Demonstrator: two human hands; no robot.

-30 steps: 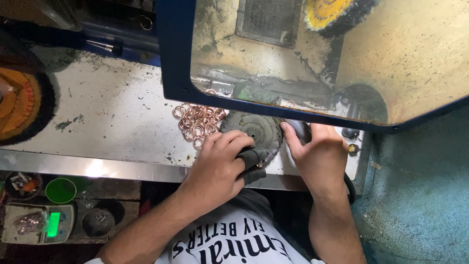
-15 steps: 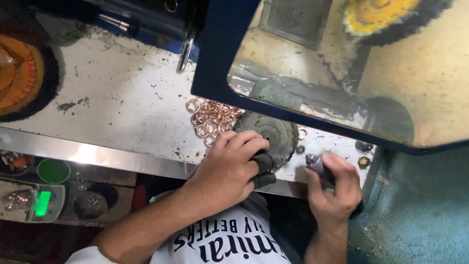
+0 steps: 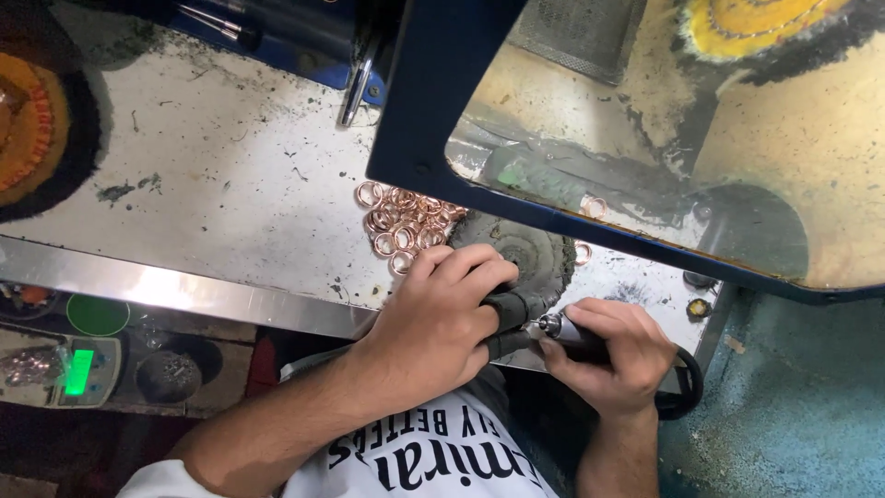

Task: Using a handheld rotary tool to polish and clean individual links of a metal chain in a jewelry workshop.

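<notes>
1. Gripping a dark, black-tipped piece, the left hand (image 3: 433, 318) sits at the front edge of the bench (image 3: 212, 203), fingers curled shut around it; what the piece is cannot be told.
2. Closed around a rotary handpiece (image 3: 576, 334), the right hand (image 3: 613, 355) holds it like a pen, its metal tip pointing left and meeting the piece in the left hand.
3. A black cable (image 3: 687, 387) loops from the handpiece past the right wrist.
4. Just behind the left fingers lies a round, dirty buffing wheel (image 3: 525, 254), flat on the bench.
5. A heap of copper-coloured rings (image 3: 406, 226) lies just left of the wheel, touching it; a lone ring (image 3: 583, 253) lies at the wheel's right.
6. Above both, a blue-framed, dust-coated shield (image 3: 645, 138) hangs over the bench, a yellow wheel (image 3: 747, 23) showing behind it.
7. At far left an orange wheel (image 3: 32, 129) sits at the bench's end.
8. Below the bench's steel lip, a scale (image 3: 78, 369) with a lit green display stands beside a green lid (image 3: 97, 314).
</notes>
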